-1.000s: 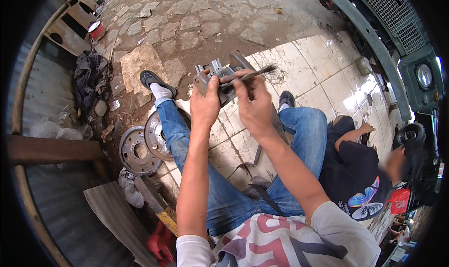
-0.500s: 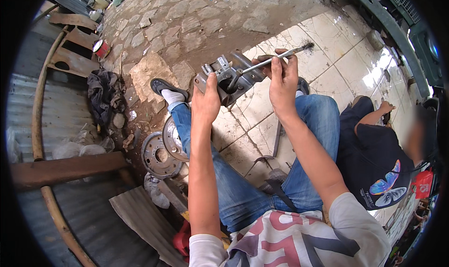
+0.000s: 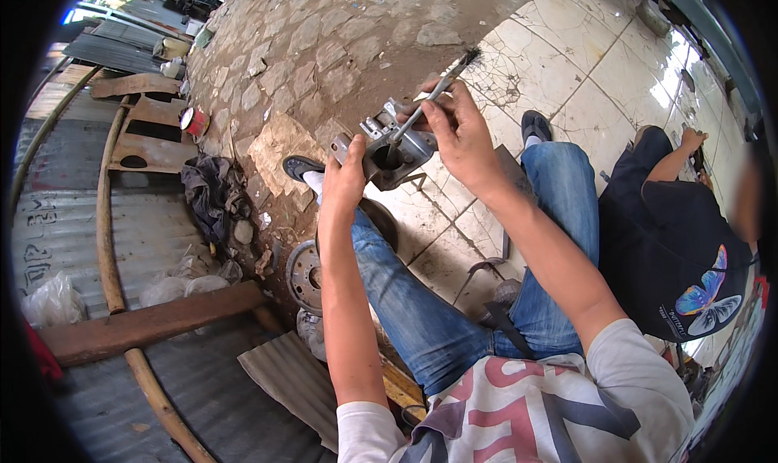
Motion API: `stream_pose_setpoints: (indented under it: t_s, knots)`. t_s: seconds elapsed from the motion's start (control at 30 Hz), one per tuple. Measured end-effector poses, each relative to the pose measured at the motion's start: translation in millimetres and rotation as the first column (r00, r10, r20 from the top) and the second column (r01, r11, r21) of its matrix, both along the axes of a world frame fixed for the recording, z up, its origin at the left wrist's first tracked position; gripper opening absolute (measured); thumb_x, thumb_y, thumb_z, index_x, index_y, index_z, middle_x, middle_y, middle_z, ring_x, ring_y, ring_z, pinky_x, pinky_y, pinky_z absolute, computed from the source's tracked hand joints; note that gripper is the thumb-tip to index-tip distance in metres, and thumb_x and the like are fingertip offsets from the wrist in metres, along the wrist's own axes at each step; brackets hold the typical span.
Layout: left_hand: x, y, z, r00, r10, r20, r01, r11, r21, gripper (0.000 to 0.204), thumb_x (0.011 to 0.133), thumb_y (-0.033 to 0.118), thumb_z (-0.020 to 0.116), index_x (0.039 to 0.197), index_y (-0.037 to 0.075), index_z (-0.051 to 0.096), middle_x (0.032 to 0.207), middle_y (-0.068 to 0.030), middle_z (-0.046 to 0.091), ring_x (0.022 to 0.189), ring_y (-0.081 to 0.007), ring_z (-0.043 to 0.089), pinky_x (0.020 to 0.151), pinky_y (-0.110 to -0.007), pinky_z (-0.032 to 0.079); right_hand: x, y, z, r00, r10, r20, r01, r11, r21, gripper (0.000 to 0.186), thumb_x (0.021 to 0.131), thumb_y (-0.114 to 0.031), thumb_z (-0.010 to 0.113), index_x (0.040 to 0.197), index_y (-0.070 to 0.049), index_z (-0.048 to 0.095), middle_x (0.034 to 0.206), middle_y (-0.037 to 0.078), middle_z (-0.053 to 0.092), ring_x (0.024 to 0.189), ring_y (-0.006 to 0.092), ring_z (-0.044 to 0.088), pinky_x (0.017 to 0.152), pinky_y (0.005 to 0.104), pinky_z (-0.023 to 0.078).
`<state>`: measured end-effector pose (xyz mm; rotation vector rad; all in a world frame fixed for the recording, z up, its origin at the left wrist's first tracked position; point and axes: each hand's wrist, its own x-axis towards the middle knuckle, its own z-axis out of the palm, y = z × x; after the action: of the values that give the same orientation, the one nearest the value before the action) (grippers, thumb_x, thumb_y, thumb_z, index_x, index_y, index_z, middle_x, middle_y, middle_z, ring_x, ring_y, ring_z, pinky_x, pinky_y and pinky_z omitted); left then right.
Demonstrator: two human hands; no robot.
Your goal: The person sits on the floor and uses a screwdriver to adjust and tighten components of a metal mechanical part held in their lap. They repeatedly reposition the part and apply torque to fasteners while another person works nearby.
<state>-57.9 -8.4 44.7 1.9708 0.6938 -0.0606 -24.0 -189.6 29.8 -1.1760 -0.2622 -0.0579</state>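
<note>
My left hand (image 3: 347, 177) grips a grey metal engine part (image 3: 393, 148) with a round bore, held up in front of me above my knees. My right hand (image 3: 458, 130) holds a thin metal-handled brush (image 3: 433, 96); its lower end is pushed into the bore and its dark bristle tip points up and away. I sit with both legs in blue jeans (image 3: 421, 301) stretched out over the tiled ground.
A round metal disc (image 3: 304, 275) lies by my left leg. Dark rags (image 3: 209, 194), a red can (image 3: 194, 121), wooden beams (image 3: 146, 325) and corrugated sheets (image 3: 89, 236) lie to the left. Another person in a dark shirt (image 3: 681, 260) crouches at right.
The brush has swung from lying across the part to standing steeply in its bore, my right hand moving over the part. The view has tilted, with the part now higher in frame.
</note>
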Motion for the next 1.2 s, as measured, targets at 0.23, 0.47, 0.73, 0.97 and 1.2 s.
stream_pose_setpoints:
  t_s: [0.23, 0.47, 0.73, 0.97, 1.2]
  knots:
    - [-3.2, -11.8, 19.0, 0.999, -0.031, -0.034, 0.034, 0.997, 0.067, 0.075, 0.085, 0.053, 0.058, 0.132, -0.005, 0.051, 0.125, -0.0203, 0.058, 0.115, -0.0267, 0.055, 0.099, -0.036, 0.039, -0.2, 6.7, -2.8, 0.998, -0.031, 0.051, 0.033, 0.998, -0.048, 0.017, 0.101, -0.011, 0.047, 0.115, -0.002, 0.047, 0.091, 0.011, 0.068, 0.089, 0.0132, 0.067, 0.077, 0.0277, 0.052]
    - [-7.9, -0.6, -3.4, 0.990, -0.102, 0.099, 0.087, 0.985, 0.150, 0.054, 0.089, 0.043, 0.060, 0.120, -0.002, 0.058, 0.106, -0.0157, 0.065, 0.100, -0.0250, 0.061, 0.090, -0.036, 0.045, -2.0, 6.2, 0.1, 0.996, -0.046, 0.081, 0.052, 0.995, -0.086, 0.019, 0.100, -0.011, 0.048, 0.116, -0.002, 0.047, 0.091, 0.012, 0.069, 0.089, 0.0166, 0.069, 0.078, 0.0286, 0.053]
    - [-13.9, -6.9, 12.7, 0.985, -0.141, 0.103, 0.135, 0.989, 0.059, 0.049, 0.091, 0.042, 0.063, 0.116, 0.000, 0.057, 0.100, -0.0100, 0.064, 0.093, -0.0191, 0.059, 0.085, -0.033, 0.046, -2.0, 12.6, -4.6, 0.982, -0.058, 0.180, 0.094, 0.975, -0.201, 0.020, 0.097, -0.014, 0.055, 0.114, -0.004, 0.054, 0.091, 0.018, 0.067, 0.088, 0.0292, 0.069, 0.073, 0.0363, 0.052]
    - [-10.9, -4.3, -5.2, 0.986, -0.072, 0.149, 0.075, 0.997, -0.015, 0.073, 0.092, 0.056, 0.054, 0.136, -0.002, 0.045, 0.124, -0.0203, 0.058, 0.114, -0.0277, 0.055, 0.099, -0.036, 0.041, 6.7, 14.8, 19.7, 0.965, 0.060, 0.256, 0.054, 0.907, -0.417, 0.020, 0.096, -0.011, 0.056, 0.114, -0.002, 0.055, 0.096, 0.016, 0.068, 0.093, 0.0283, 0.068, 0.077, 0.0365, 0.052]
    - [-8.5, -14.2, 0.0, 0.989, -0.127, 0.070, 0.128, 0.992, -0.021, 0.078, 0.090, 0.057, 0.055, 0.141, 0.000, 0.042, 0.136, -0.0178, 0.050, 0.124, -0.0256, 0.049, 0.104, -0.036, 0.036, 8.4, 7.3, 5.6, 0.979, -0.027, 0.201, 0.086, 0.952, -0.293, 0.025, 0.096, -0.014, 0.056, 0.118, -0.004, 0.054, 0.092, 0.017, 0.069, 0.084, 0.0300, 0.070, 0.069, 0.0370, 0.052]
